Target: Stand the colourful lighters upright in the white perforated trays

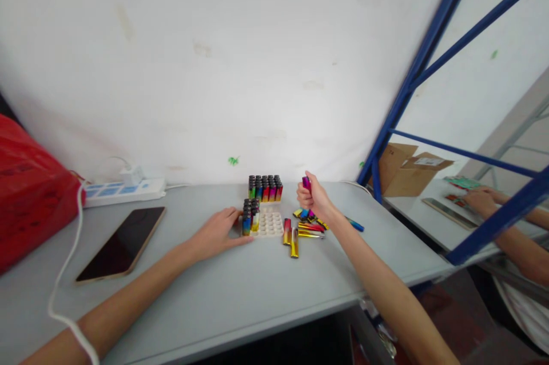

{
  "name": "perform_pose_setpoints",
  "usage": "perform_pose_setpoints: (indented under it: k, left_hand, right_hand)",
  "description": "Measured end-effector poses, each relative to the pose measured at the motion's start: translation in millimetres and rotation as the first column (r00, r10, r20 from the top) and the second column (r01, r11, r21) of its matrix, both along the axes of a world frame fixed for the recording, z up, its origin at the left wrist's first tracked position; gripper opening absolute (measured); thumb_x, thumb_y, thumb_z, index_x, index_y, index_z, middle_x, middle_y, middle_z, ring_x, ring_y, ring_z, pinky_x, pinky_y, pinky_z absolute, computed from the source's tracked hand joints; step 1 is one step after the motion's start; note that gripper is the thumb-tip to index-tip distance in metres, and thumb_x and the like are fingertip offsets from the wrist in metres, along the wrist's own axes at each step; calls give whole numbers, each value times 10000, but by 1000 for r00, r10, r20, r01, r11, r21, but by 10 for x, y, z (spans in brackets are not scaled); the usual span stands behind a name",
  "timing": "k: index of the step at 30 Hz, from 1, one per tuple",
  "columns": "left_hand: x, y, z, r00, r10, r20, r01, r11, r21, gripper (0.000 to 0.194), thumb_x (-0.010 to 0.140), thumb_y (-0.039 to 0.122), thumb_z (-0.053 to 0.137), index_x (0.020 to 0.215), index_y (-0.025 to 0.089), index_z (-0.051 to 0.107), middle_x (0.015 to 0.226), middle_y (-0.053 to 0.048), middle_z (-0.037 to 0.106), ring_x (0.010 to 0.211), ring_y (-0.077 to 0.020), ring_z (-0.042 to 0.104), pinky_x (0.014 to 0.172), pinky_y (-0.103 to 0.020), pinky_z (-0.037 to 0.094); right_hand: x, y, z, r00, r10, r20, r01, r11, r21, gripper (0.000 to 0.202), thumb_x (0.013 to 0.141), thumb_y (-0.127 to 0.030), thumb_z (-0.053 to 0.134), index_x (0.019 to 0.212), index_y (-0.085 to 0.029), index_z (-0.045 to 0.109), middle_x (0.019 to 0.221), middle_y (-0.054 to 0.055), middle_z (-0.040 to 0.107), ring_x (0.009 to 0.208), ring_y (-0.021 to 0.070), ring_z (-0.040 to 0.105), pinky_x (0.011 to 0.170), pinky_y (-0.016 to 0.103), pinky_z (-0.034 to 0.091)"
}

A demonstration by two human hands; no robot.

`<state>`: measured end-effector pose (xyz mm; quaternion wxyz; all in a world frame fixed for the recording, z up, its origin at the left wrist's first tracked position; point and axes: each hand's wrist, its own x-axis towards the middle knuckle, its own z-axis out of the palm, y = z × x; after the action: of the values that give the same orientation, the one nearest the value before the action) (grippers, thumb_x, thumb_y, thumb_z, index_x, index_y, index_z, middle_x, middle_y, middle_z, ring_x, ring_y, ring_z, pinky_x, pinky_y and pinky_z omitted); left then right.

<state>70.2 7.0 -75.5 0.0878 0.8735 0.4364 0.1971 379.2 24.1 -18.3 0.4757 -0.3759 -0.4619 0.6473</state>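
- The right hand (315, 198) is hovering above the grey worktop (240, 290), its fingers clenched around a pink lighter (306, 183) that is standing upright out of the top of the fist.
- The left hand (218, 233) is lying flat on the worktop, fingers released and spread, with the fingertips touching the near left corner of a white tray (270, 223).
- The tray is holding a small block of upright lighters (250, 216) in its left compartments; the remaining wells are showing bare.
- A second, fuller block of lighters (265, 188) is standing just behind the tray, near the wall.
- Loose lighters (300, 230) in red, yellow and blue are lying scattered just right of the tray, below the right hand.
- A blue pen (354, 224) is lying further right.
- A dark phone (122, 244) is resting well to the left, with a power strip (124, 190) behind it and a red bag (30, 193) at the edge.
- Another person's hand (482, 200) is working at a neighbouring table beyond the blue frame (394, 119).
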Motion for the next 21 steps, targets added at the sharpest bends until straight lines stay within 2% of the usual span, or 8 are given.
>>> perform_pose_setpoints:
  k: [3, 6, 9, 13, 17, 21]
  left_hand:
    - [-1, 3, -7, 1000, -5, 3, 5, 1000, 0, 549, 830, 745, 660, 925, 206, 631, 987, -96, 689, 912, -301, 665, 846, -411, 531]
    - [-8, 10, -19, 1000, -11, 13, 11, 1000, -1, 548, 826, 744, 668, 918, 206, 625, 976, -91, 687, 900, -297, 662, 836, -409, 533]
    - [-14, 12, -16, 1000, -14, 14, 14, 1000, -1, 547, 826, 747, 669, 907, 208, 622, 968, -88, 683, 895, -297, 659, 823, -407, 534]
    - [-10, 10, 9, 1000, -10, -2, 10, 1000, 3, 562, 828, 758, 660, 920, 204, 630, 974, -92, 679, 899, -301, 660, 833, -413, 532]
    - [-12, 18, 2, 1000, -13, -18, 14, 1000, 12, 576, 832, 769, 653, 932, 202, 631, 977, -90, 674, 899, -296, 655, 840, -408, 530]
    - [-23, 25, -18, 1000, -9, -9, 10, 1000, 12, 589, 828, 777, 650, 945, 200, 638, 990, -97, 681, 919, -298, 657, 863, -410, 532]
  right_hand:
    - [-168, -14, -80, 998, 42, 55, -43, 999, 13, 629, 930, -748, 502, 597, -238, 341, 501, -121, 148, 436, 64, 59, 387, 199, 77]
    - [-262, -47, -203, 995, -20, 100, 16, 999, 41, 620, 876, -786, 566, 640, -235, 409, 491, -131, 165, 426, 59, 69, 386, 196, 70]
    - [-277, -73, -265, 990, -92, 111, 87, 995, 45, 656, 862, -827, 540, 621, -240, 375, 484, -130, 166, 424, 55, 70, 388, 199, 65]
    - [-269, -106, -252, 982, -132, 138, 124, 990, 63, 681, 875, -842, 473, 586, -246, 313, 487, -115, 180, 423, 53, 82, 398, 205, 66]
    - [-330, -139, -249, 971, -175, 165, 157, 981, 115, 625, 916, -760, 445, 576, -253, 307, 488, -102, 190, 421, 63, 105, 396, 215, 87]
    - [-406, -156, -284, 946, -249, 208, 217, 962, 166, 509, 963, -581, 396, 574, -262, 321, 472, -80, 207, 408, 87, 174, 382, 224, 122]
